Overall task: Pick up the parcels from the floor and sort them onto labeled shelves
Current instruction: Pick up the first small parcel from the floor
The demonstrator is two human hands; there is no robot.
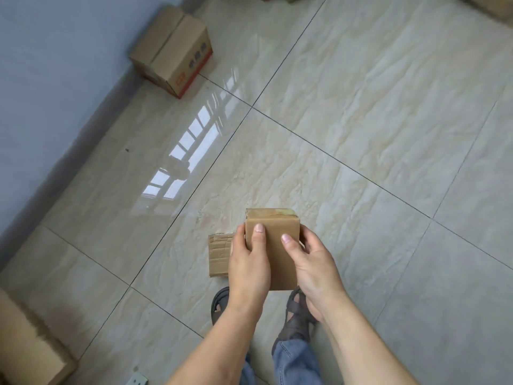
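Note:
A small brown cardboard parcel (274,234) is held up in front of me, above the tiled floor. My left hand (248,266) grips its left side, thumb on its top face. My right hand (311,269) grips its right side, thumb also on top. A second small cardboard parcel (218,255) shows just left of my left hand, partly hidden behind it; whether it rests on the floor or is held cannot be told. A larger brown carton with red print (173,50) lies on the floor by the wall, far upper left.
Glossy beige floor tiles (361,120) fill the view. A grey wall (50,79) runs along the left. Another carton (25,348) sits at the bottom left corner. More cardboard edges show at the top and top right (494,5). My sandalled feet (298,309) stand below the parcel.

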